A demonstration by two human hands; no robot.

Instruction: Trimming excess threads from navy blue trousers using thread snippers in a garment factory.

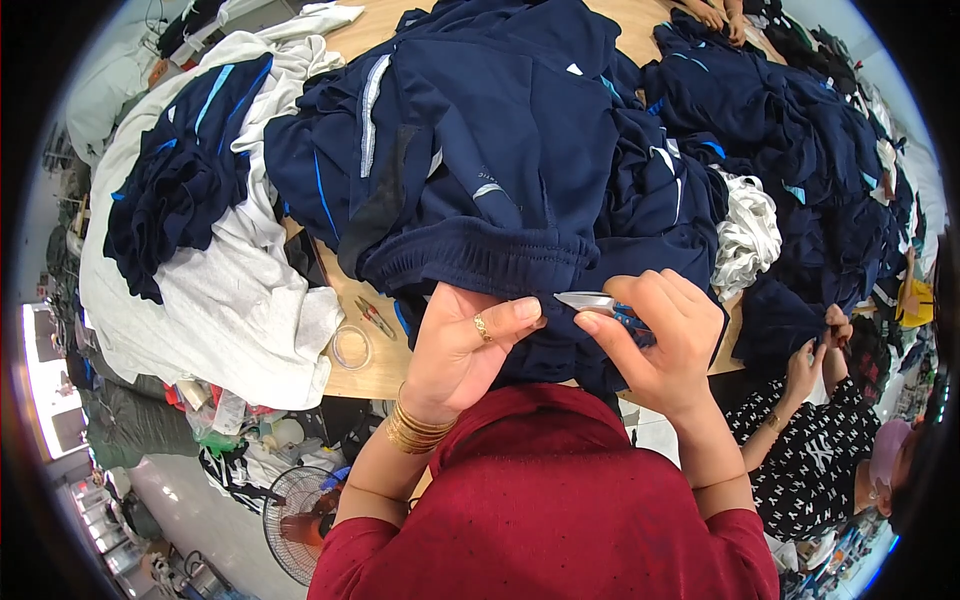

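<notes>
Navy trousers [500, 150] with an elastic waistband [470, 255] are spread in front of me, the waistband end nearest my body. My left hand [455, 345] pinches the edge of that waistband between thumb and fingers, the fingertips partly hidden by the cloth. In my right hand [665, 335] I grip small thread snips [588, 300] with silver blades and a blue part. Their blades point left, close to the waistband edge beside my left thumb. Whether the tips touch a thread is too small to tell.
Left lies white cloth [240, 310] with crumpled navy garments [185, 190] on it. A clear ring [352, 347] and another small tool [375, 317] rest on the wooden table. More navy garments [770, 110] and a white bundle [748, 230] lie right, near a co-worker [815, 450]. A fan [297, 520] stands lower left.
</notes>
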